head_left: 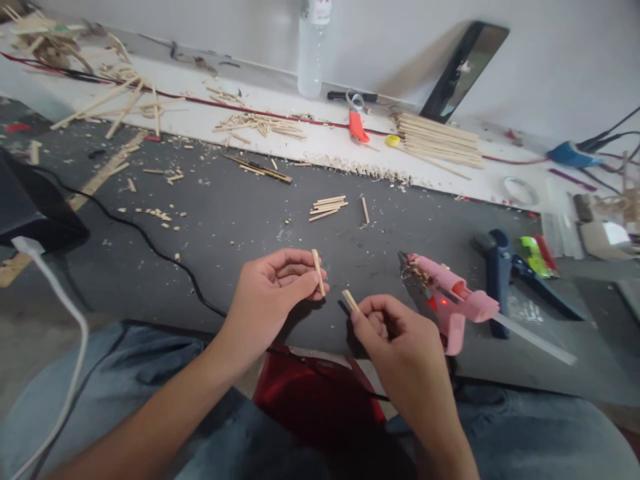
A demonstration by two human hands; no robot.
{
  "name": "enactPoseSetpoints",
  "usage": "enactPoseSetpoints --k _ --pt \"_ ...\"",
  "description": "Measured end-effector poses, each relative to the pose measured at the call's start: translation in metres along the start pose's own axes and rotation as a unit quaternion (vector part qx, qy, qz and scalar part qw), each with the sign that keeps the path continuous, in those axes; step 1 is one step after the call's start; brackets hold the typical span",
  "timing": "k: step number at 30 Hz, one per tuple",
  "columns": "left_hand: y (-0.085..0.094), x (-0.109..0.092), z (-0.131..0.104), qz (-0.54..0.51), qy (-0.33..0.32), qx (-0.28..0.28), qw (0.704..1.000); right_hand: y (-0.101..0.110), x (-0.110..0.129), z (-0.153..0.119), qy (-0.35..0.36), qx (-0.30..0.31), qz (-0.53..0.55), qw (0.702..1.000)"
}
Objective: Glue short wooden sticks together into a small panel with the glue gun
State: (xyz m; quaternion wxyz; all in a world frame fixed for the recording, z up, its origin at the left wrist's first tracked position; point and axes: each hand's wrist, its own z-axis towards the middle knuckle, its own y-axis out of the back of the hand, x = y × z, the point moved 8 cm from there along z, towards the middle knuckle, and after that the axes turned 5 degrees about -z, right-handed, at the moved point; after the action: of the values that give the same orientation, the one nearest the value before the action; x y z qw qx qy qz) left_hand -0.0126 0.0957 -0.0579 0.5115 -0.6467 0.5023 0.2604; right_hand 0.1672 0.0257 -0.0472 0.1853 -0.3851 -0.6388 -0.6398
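My left hand (280,283) pinches a short wooden stick (319,272) between thumb and fingers, the stick held nearly upright. In my right hand (393,333) is another short wooden stick (351,299), its far end pointing toward the left hand. The two sticks are apart, both above the grey tabletop (240,220). Just right of my right hand lies a pink hot glue gun (453,290) with a red light lit and a clear glue stick (537,339) in its back. Beyond the hands lie a small group of cut sticks (327,208) and one separate stick (365,210).
Blue-handled cutters (499,283) and a green-and-red item (537,257) lie at the right. Along the wall are a bundle of long sticks (437,141), a water bottle (313,53) and a leaning dark panel (465,70). A black cable (150,243) crosses the left side.
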Motion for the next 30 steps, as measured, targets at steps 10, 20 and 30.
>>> enactPoseSetpoints --k 10,20,30 --pt "-0.008 0.003 -0.001 0.028 0.024 0.014 0.999 -0.015 0.026 0.018 0.085 0.084 0.333 0.935" --pt "-0.005 0.011 0.001 -0.001 0.056 -0.004 0.998 -0.018 0.022 0.016 0.088 0.062 0.281 0.954" --pt "-0.004 0.007 0.000 0.020 0.037 -0.004 0.999 -0.017 0.022 0.018 0.074 0.042 0.241 0.967"
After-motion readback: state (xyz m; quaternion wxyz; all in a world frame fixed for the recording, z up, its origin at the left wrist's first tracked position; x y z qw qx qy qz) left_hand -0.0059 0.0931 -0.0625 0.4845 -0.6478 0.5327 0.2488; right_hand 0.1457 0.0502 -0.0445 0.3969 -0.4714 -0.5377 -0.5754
